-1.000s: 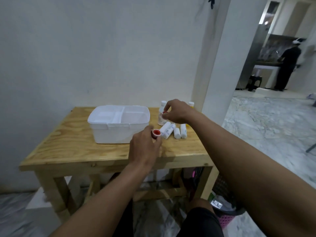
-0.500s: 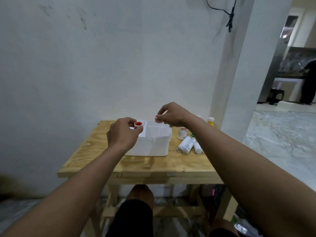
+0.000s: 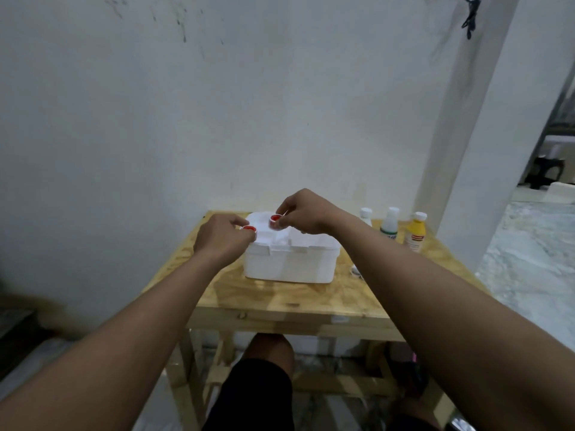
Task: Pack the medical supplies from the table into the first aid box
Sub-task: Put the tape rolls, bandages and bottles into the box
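Note:
An open white first aid box (image 3: 291, 264) stands on the wooden table (image 3: 280, 298). My left hand (image 3: 219, 239) pinches a small white roll with a red core (image 3: 250, 229) over the box's left rim. My right hand (image 3: 303, 214) grips a second red-cored roll (image 3: 275, 219) above the box's back left part. Three bottles stand at the table's back right: a white one (image 3: 366, 215), a white one with a green label (image 3: 389, 224) and a yellow one (image 3: 415, 231). My right forearm hides the white rolls beside the box.
A white wall rises behind the table and a white pillar (image 3: 479, 119) stands at the right. Marble floor (image 3: 529, 259) spreads to the right. My knees are under the table's front edge.
Both hands carried their red-cored rolls from the table's right side to above the box. The view shifted right and closer, so the box now sits centre.

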Action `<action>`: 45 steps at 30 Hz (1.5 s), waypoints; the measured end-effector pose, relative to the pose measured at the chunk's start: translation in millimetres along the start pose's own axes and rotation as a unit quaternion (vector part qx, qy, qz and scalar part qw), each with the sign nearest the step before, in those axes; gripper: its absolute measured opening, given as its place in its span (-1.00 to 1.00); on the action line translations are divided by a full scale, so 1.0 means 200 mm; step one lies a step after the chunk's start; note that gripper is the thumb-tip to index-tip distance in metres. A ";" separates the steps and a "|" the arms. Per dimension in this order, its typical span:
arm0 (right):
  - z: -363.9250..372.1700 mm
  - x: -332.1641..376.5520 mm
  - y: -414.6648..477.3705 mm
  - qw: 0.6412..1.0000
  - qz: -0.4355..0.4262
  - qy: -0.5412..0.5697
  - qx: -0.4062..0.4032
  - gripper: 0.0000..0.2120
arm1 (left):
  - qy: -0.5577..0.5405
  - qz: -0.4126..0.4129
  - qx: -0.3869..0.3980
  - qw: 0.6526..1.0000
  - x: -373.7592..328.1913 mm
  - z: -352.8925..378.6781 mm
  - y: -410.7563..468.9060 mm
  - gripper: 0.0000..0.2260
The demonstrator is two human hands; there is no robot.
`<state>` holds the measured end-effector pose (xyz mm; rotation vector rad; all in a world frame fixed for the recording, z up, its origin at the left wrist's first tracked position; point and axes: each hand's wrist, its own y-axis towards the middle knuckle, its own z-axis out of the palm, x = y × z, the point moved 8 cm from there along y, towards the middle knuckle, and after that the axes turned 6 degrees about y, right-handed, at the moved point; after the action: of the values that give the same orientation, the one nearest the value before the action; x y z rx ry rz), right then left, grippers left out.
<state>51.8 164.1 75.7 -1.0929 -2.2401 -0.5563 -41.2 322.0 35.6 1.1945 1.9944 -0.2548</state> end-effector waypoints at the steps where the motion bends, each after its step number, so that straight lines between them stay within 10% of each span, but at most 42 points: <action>1: -0.01 -0.01 0.01 1.000 0.001 0.001 0.003 -0.71 | 0.001 0.001 0.006 1.000 -0.02 0.01 0.00 -0.71; 17: 0.12 0.01 0.06 0.998 -0.001 -0.053 0.025 -0.67 | -0.030 -0.033 0.025 0.999 -0.01 0.06 0.03 -0.90; 26: 0.13 0.02 0.06 0.997 -0.003 -0.066 0.032 -0.61 | -0.102 0.013 0.069 0.992 0.05 0.09 0.01 -0.36; 45: 0.09 0.01 0.05 0.997 0.002 -0.081 0.008 -0.67 | -0.102 0.078 0.081 0.988 0.06 0.14 -0.03 -0.44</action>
<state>53.4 181.8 64.6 -1.1714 -2.3759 -0.4627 -34.8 311.8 6.5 1.3620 1.7194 -0.4471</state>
